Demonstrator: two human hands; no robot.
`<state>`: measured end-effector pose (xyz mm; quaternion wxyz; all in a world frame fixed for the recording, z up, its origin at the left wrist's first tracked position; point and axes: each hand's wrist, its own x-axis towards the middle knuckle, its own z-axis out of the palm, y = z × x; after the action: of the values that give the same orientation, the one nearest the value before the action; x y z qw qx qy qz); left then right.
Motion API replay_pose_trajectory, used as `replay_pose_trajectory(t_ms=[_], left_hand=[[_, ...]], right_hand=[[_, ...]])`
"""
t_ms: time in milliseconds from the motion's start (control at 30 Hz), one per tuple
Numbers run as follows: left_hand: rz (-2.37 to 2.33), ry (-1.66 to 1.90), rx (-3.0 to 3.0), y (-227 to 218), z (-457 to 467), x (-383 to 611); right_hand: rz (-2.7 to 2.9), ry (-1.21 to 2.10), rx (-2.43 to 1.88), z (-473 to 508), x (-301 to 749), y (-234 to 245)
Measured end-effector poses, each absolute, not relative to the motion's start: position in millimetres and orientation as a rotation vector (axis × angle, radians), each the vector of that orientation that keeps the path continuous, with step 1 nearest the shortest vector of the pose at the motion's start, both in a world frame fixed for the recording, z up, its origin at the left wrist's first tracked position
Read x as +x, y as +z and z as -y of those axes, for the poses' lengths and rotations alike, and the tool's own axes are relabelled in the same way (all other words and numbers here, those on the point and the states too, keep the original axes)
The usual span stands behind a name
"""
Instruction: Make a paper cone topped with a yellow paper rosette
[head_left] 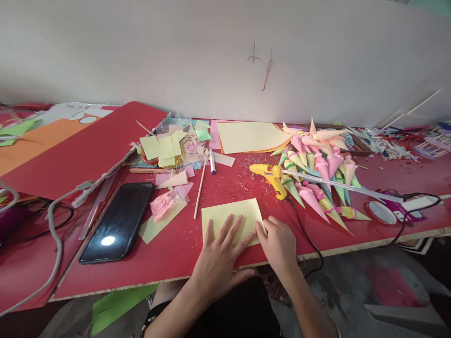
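A pale yellow sheet of paper [229, 209] lies on the red table near its front edge. My left hand [220, 253] is spread flat over the sheet, fingers apart, pressing its front part. At the sheet's right edge, my right hand [280, 241] has curled fingers, with thumb and index finger pinching the paper. Just beyond the right hand rests a yellow glue gun [270, 178], a long clear glue stick [338, 184] projecting from its back. A thin wooden stick [200, 190] lies left of the sheet.
A black phone [118, 220] and a pink plastic bag [167, 204] lie to the left. Paper scraps [164, 148] and a marker [212, 160] are behind. Several paper cones [322, 169] are heaped at right. The glue gun's black cord [310, 234] hangs over the front edge.
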<state>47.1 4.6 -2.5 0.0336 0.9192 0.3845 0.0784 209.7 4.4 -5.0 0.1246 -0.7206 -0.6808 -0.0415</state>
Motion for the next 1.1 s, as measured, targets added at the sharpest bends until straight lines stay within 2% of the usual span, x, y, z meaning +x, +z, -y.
replay_pose_trajectory(t_ms=[400, 800, 933, 1033, 1100], left_hand=[[-1.021, -0.071, 2.801, 12.9, -9.5, 37.8], [-0.953, -0.099, 2.881, 16.3, -7.8, -44.9], [-0.931, -0.191, 2.895, 26.9, -9.5, -44.6], [-0.947, -0.227, 2.903, 31.7, -8.9, -40.4], [-0.956, -0.242, 2.908, 32.9, -8.1, -39.2]], right_hand=[[1.956, -0.103, -2.202, -6.5, 205.8, 0.0], [2.015, -0.209, -2.115, -8.9, 208.9, -0.2], [2.183, -0.358, -1.730, -1.6, 203.6, 3.4], [2.449, -0.150, -1.281, 11.0, 193.8, 4.2], [2.536, 0.022, -1.165, 17.4, 189.8, 3.5]])
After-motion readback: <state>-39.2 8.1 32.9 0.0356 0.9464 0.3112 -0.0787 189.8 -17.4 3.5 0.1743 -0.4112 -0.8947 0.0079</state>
